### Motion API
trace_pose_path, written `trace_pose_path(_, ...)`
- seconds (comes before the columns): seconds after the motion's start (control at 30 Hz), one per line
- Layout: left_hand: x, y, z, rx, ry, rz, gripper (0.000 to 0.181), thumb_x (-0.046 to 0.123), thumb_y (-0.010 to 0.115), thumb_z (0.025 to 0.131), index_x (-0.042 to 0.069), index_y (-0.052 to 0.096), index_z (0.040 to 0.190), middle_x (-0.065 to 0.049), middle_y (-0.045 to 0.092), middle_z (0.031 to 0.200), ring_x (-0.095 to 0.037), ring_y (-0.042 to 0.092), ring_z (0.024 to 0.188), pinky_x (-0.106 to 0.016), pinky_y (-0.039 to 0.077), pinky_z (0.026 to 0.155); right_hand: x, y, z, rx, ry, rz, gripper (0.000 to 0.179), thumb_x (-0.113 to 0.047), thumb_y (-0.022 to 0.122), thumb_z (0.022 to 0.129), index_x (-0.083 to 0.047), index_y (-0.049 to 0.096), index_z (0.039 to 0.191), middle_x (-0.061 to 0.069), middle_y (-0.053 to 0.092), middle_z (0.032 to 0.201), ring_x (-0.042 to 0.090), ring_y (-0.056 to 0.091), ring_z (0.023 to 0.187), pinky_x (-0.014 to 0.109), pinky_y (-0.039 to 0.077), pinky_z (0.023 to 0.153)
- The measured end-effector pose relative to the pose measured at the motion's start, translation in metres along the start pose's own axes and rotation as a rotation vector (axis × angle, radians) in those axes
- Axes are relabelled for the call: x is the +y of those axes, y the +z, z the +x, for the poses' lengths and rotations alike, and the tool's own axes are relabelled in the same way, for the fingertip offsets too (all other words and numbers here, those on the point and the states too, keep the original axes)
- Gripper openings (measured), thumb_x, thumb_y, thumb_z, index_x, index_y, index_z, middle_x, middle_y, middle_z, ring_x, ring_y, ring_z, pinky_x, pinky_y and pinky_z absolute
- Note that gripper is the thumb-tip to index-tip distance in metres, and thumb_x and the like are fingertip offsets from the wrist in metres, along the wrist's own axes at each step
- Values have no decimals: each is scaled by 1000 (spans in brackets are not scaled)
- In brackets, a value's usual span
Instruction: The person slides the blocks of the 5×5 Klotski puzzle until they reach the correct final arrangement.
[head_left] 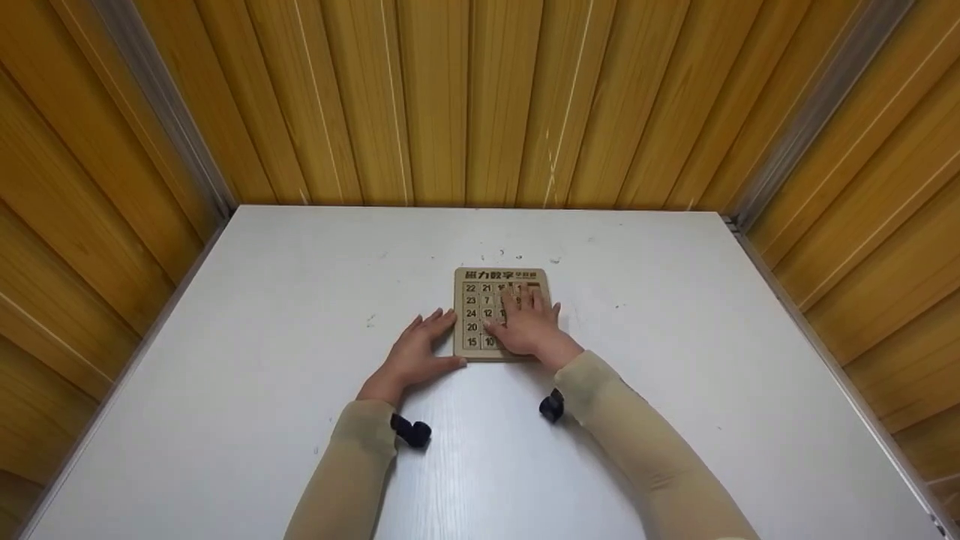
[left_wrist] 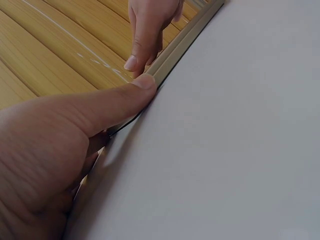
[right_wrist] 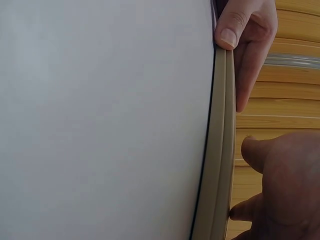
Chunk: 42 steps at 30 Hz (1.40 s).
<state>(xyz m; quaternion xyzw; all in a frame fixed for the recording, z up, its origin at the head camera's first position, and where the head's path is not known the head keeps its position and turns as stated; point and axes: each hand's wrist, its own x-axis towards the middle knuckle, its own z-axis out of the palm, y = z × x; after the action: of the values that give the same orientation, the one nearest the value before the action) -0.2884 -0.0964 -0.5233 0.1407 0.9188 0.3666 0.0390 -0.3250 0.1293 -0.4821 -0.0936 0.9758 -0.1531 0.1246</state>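
Observation:
A wooden number sliding puzzle (head_left: 487,352) lies flat on the white table, with numbered tiles in rows and a printed heading along its far edge. My left hand (head_left: 415,354) holds its near left corner, thumb against the near edge and fingers along the left side. In the left wrist view that thumb (left_wrist: 122,100) presses on the frame's edge. My right hand (head_left: 529,328) lies over the right part of the puzzle with fingers extended on the tiles, hiding several of them. From the right wrist, the right hand (right_wrist: 295,180) shows just above the frame's near side (right_wrist: 220,130).
The white table (head_left: 300,300) extends on all sides of the puzzle, with small dark marks beyond it. Yellow wood-plank walls (head_left: 435,105) enclose the back and both sides, with grey metal posts (head_left: 161,97) at the corners. Each wrist wears a small black camera (head_left: 412,433).

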Motion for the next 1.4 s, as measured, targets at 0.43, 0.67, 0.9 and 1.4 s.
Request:
trace_pose_path(0.43,0,-1,0,2,14,-3,89,37,85,83,15,41,158,-4,38,166,-30,25,159,-52,13,134,3,0,-5,6,-16,31,85,-64,43,102,-18,12,167,20,0,174,46,-5,160,77,-3,123)
trace_pose_path(0.67,-1,-1,0,11,34,-9,90,36,85,82,14,41,158,-5,41,165,-28,28,159,-51,13,134,13,-5,-24,-22,-16,33,84,-62,42,104,-16,11,167,22,-1,173,45,-5,160,78,-6,122)
trace_pose_path(0.9,0,0,0,7,46,11,90,36,85,83,13,41,158,-5,41,164,-25,29,158,-47,11,135,20,-6,-35,-32,-40,34,85,-64,41,103,-15,10,167,23,-1,173,46,-6,160,77,-9,122)
trace_pose_path(1.4,0,-2,-2,10,20,-33,92,36,86,81,16,40,158,-7,36,167,-34,23,159,-55,13,133,20,-8,-20,-29,-5,27,84,-60,43,104,-13,13,166,22,1,173,45,-3,160,77,-8,123)
